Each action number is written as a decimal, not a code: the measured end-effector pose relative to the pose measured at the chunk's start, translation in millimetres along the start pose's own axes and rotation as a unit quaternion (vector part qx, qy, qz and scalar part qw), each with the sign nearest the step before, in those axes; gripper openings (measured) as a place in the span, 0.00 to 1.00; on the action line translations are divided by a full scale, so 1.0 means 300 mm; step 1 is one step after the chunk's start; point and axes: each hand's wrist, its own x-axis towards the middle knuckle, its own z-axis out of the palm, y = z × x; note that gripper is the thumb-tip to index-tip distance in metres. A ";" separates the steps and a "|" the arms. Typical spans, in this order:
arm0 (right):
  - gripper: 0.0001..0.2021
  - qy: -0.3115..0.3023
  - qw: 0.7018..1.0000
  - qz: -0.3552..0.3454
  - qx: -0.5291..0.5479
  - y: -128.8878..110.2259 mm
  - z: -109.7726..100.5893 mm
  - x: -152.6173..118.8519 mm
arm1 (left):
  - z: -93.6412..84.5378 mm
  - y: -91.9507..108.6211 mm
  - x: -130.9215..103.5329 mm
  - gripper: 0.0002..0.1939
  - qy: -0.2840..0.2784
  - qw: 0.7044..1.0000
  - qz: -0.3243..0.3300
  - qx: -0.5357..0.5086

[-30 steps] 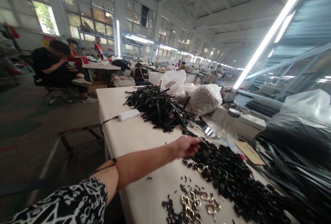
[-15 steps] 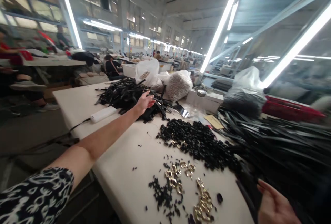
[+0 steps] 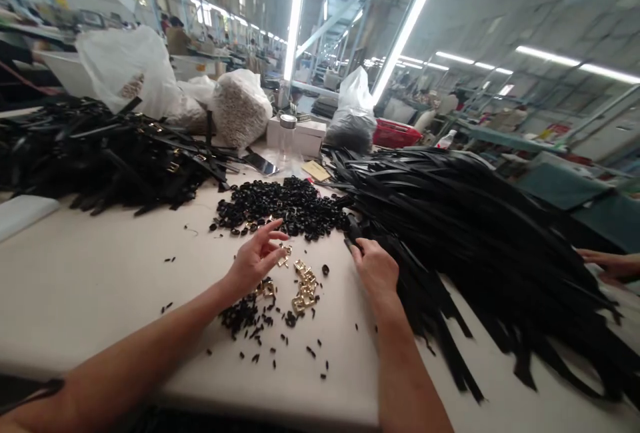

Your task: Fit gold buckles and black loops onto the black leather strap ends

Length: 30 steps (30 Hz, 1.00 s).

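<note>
My left hand (image 3: 253, 263) hovers over the table, fingers apart and holding nothing. Near it lie gold metal buckles (image 3: 304, 288) and a scatter of small black pieces (image 3: 243, 316). Behind is a heap of small black loops (image 3: 280, 203). At the left edge of a big pile of long black straps (image 3: 450, 219), my right hand (image 3: 377, 269) is closed on a black strap (image 3: 353, 229), whose end shows past the fingers. Much of that strap is lost among the others.
Black straps with gold buckles (image 3: 110, 163) are heaped at the left. At the back stand filled plastic bags (image 3: 243, 109), a clear jar (image 3: 287, 139), a phone (image 3: 263, 163) and a red crate (image 3: 397, 133). Another person's hand (image 3: 607, 263) is at the far right.
My left hand has come from the buckled strap heap to above the gold buckles. The view has swung right, and my right hand now shows at the strap pile.
</note>
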 end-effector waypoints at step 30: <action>0.11 -0.257 0.861 -0.120 0.423 -0.163 -0.031 -0.068 | 0.004 0.002 0.038 0.18 0.028 0.957 -0.236 -0.165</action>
